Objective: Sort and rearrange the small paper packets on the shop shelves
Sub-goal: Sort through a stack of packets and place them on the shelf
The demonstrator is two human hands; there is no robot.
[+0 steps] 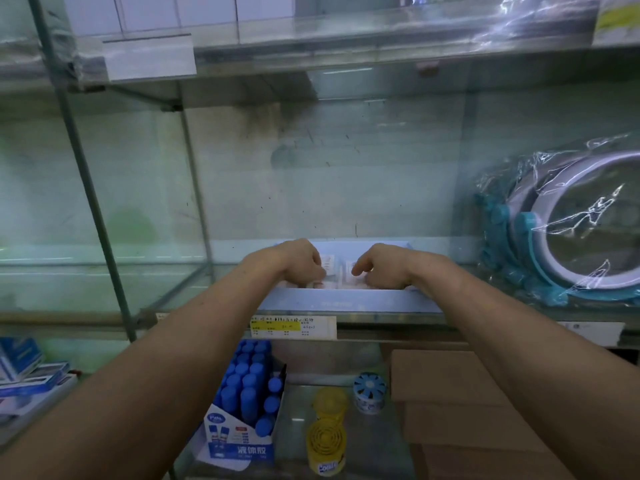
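Note:
A shallow pale-blue tray [346,301] sits on the middle glass shelf, straight ahead. Inside it lie several small white paper packets [341,273] with pink print, mostly hidden by my hands and the tray's front wall. My left hand [301,259] reaches into the tray's left half with fingers curled down onto the packets. My right hand [379,266] is in the right half, fingers curled down on the packets too. Whether either hand pinches a packet is hidden from view.
A plastic-wrapped blue and white ring item [568,223] leans on the shelf at right. Below stand a box of blue-capped glue sticks [247,393], yellow round containers [327,434], a small blue tin [370,391] and brown cartons [460,410]. A price label [292,327] marks the shelf edge.

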